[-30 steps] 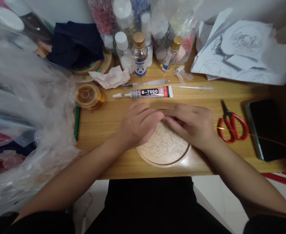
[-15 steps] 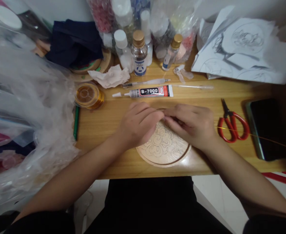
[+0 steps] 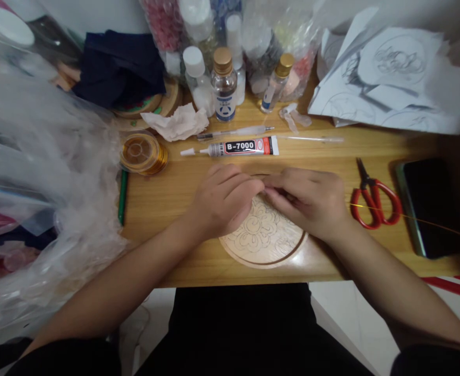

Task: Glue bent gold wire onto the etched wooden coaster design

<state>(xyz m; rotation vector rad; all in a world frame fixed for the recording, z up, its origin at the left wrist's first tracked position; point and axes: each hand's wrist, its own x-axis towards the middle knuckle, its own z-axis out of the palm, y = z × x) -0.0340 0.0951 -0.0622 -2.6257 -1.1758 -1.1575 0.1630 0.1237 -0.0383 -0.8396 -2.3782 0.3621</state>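
Note:
A round wooden disc (image 3: 271, 250) bearing a line-drawn flower pattern lies flat near the table's front edge. Over its far part the fingertips of both hands meet. My left hand (image 3: 224, 201) is closed in a pinch, and what its fingers hold is hidden. My right hand (image 3: 308, 196) is also closed, thumb against fingers. From behind the right wrist a thin gold wire (image 3: 417, 220) runs out to the right, across the red-handled pliers (image 3: 374, 201) and a dark phone (image 3: 433, 209). The wire's end at the fingertips cannot be seen.
Beyond the hands lie a B-7000 glue tube (image 3: 245, 147) and a clear pen (image 3: 237, 132). A spool of gold wire (image 3: 145, 153) and a green pen (image 3: 123, 197) are left. Bottles (image 3: 225, 89) stand behind; paper drawings (image 3: 394, 78) lie right, plastic bags (image 3: 77, 209) left.

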